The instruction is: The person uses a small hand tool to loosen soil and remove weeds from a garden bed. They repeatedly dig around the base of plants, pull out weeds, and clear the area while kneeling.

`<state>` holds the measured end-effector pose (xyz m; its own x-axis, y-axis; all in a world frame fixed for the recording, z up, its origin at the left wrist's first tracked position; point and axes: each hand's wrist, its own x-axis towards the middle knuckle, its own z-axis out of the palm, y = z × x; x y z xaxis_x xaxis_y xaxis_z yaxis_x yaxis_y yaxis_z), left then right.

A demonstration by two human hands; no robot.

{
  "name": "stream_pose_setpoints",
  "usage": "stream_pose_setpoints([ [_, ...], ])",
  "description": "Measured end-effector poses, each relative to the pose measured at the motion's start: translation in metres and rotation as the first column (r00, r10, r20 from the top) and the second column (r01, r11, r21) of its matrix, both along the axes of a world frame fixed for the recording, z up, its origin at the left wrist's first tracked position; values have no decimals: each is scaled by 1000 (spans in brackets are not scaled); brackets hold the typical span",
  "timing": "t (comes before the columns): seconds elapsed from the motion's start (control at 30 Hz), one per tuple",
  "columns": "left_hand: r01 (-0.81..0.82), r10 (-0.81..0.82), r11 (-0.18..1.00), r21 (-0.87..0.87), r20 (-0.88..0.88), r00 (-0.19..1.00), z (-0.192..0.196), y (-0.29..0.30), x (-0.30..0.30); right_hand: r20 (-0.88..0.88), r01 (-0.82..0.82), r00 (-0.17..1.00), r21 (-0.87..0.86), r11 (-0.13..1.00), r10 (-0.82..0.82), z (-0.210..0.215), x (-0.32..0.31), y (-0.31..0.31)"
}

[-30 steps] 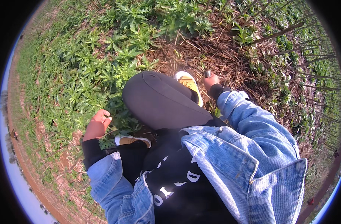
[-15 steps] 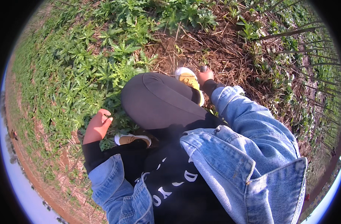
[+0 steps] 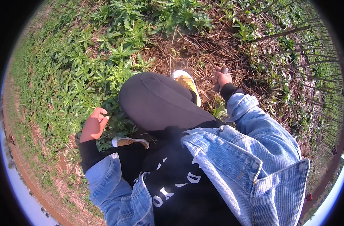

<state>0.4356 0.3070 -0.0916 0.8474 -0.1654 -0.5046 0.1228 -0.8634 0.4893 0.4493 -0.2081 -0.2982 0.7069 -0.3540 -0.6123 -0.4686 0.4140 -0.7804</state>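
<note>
1. Dark handle [image 3: 224,70], one: lay tilted in the right hand [image 3: 222,78], its two ends showing, over the near edge of the straw-littered soil patch [image 3: 232,49].
2. Right hand: fingers were wrapped round the handle.
3. Left hand [image 3: 96,121]: hung beside the leafy green plants [image 3: 76,81], fingers loosely curled and unclosed, thumb apart from them.
4. Yellow shoe [image 3: 187,82], white-toed: stood at the patch's near edge, between the bent knee [image 3: 145,96] and the right hand.
5. Second shoe [image 3: 130,142], tan and white: showed near the left hand.
6. Bare stalks [image 3: 288,32]: leaned beyond the patch's right edge.
</note>
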Motion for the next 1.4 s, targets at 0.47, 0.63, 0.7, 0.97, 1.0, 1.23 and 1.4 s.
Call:
stream_pose_setpoints([
  [0.47, -13, 13, 999, 31, 25, 1000, -1, 10, -16, -107, -223, 969, -7, 975, 221, 17, 5, 25],
  [0.63, -12, 12, 999, 36, 11, 1000, 0, 11, -17, -74, -95, 991, 183, 979, 110, -6, 36, 39],
  [0.7, -7, 6, 1000, 27, 35, 999, 0, 8, -15, -138, -29, 989, 145, 989, 49, -11, 44, 36],
  [0.97, 6, -5, 1000, -6, 42, 999, 0, 5, -10, 170, 292, 949, -161, 943, -265, 34, 17, -32],
  [1.0, -10, 10, 1000, 13, 28, 1000, -1, 5, -8, 126, 227, 969, -122, 966, -212, 38, 14, -35],
  [1.23, -21, 22, 1000, -6, 43, 999, -2, 4, -9, -189, -214, 966, -207, 955, 175, 20, 18, -5],
  [1.4, -21, 21, 999, 27, -11, 1000, 1, 11, -16, -235, -328, 940, -424, 844, 248, -9, 6, -2],
])
